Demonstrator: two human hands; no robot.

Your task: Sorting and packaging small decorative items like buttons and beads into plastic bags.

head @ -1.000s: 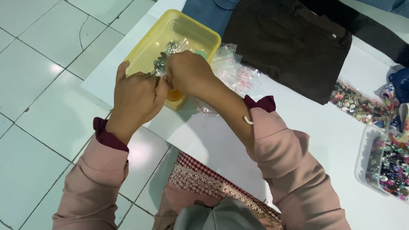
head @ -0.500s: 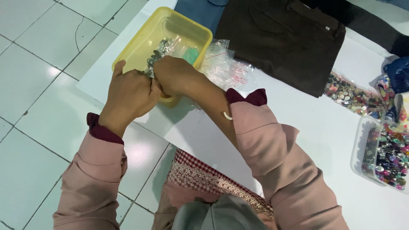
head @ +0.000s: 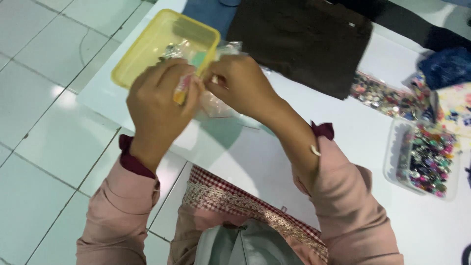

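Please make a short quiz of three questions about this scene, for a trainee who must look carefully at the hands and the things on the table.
1. True or false: the yellow rectangular plastic tray lies on the white table.
2. What do the left hand and the right hand pinch between them?
A. a small orange and pink object
B. a spoon
C. a key
3. Which side of the table has the clear plastic box of colourful beads?

Key
1. True
2. A
3. The person's right side
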